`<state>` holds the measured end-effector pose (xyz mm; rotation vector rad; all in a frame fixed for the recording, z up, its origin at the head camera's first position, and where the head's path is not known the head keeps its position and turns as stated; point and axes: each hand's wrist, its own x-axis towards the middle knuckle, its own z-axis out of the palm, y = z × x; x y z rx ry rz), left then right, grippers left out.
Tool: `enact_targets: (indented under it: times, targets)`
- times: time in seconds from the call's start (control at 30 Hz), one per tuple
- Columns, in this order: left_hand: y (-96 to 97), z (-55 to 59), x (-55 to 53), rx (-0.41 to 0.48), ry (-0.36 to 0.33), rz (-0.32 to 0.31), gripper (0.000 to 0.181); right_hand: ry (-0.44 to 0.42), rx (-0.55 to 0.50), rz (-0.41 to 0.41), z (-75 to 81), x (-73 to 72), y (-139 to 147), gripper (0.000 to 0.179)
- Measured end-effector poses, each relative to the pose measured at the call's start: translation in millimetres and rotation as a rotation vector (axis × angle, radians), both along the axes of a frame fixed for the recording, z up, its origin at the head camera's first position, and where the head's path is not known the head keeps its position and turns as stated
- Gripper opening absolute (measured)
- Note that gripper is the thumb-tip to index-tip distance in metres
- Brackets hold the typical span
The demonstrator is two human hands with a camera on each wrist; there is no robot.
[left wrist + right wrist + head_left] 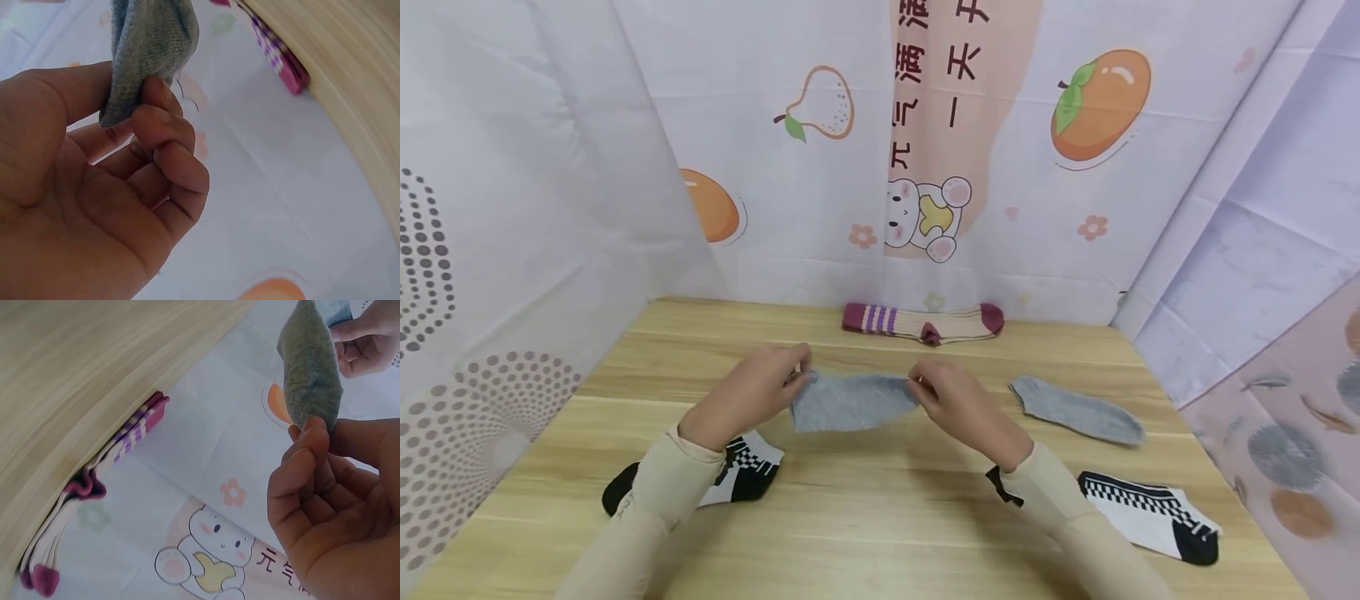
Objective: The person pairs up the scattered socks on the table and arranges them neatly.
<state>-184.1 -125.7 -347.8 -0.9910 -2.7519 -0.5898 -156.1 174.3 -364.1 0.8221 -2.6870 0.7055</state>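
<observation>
Wood-grain tabletop [865, 533] lay beneath the grip, where left hand [748, 396] and right hand [966, 412] pinched opposite ends of a gray ankle sock [853, 403]; a second gray sock [1078, 410] lay rightward. Even, gentle tension seemed best for flatness.

Printed curtain [737, 100] behind seemingly wooden tabletop [865, 525]

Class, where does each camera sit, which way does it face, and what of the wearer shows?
Head: on the head, facing forward-down at the held sock; left hand, right hand, sleeves show.
Left wrist: worn there, facing held sock and curtain; left hand shows.
Right wrist: worn there, facing likewise; both hands show.
Both wrist views share the striped socks.
</observation>
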Motion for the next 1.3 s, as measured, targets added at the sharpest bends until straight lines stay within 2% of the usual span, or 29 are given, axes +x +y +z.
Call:
enact_targets:
  times: [0.17,0.3,0.6,0.77,0.93,1.1,1.3]
  targets:
    - [15.5,-1.3,11.3,-0.002,0.026,-0.066,0.012,-0.031,0.011,-0.018,0.5,18.2,18,0.008]
    - [24.4,-4.1,20.0,-0.004,0.045,-0.109,0.014,-0.023,0.038,-0.029,-2.6,30.9,35,0.007]
    - [46.0,-18.5,32.5,-0.012,0.117,-0.211,0.016,-0.026,0.08,-0.017,-11.3,52.9,64,0.009]
    - [56.7,-26.5,39.3,-0.039,0.082,-0.26,0.016,-0.104,0.124,-0.003,-13.4,60.6,76,0.008]
    - [64.9,-35.6,43.9,-0.065,0.017,-0.294,0.017,-0.13,0.181,0.052,-15.1,63.4,83,0.012]
    - [71.6,-44.1,47.3,-0.086,-0.017,-0.313,0.021,-0.199,0.219,0.085,-18.2,66.2,87,0.016]
    - [76.3,-53.5,52.3,-0.134,-0.06,-0.317,0.021,-0.272,0.258,0.085,-24.3,67.1,88,0.017]
